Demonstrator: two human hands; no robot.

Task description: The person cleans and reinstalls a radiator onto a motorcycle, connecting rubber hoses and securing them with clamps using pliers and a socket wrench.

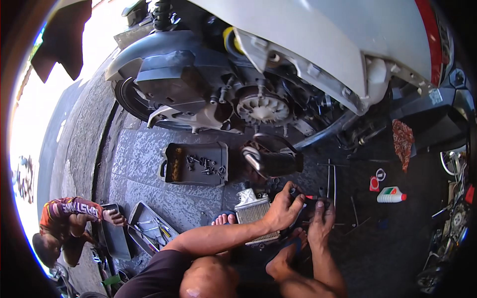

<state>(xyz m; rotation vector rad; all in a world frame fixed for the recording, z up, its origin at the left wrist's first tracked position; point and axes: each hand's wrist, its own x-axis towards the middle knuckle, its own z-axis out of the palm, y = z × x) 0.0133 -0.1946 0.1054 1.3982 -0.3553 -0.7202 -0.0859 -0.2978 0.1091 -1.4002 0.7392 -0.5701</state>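
Note:
My left hand (287, 211) has its thumb and fingers closed round a small dark part. My right hand (322, 216) grips a dark object with a red piece (311, 197) on it, close beside the left. Just left of and below them lies a silver finned radiator (251, 216) between my sandalled feet. Above the hands is a dark-and-silver muffler-like part (273, 161) on the floor. The white scooter (323, 30) stands beyond, its round finned drive hub (262, 107) exposed.
A tray of bolts (203, 176), a toolbox (149, 228), and a co-worker (69, 228) at lower left with another tray (114, 238). Right: long rods (334, 176), white bottle (390, 195), orange rag (402, 141), another motorbike (454, 213). Kerb (94, 114) runs along the left.

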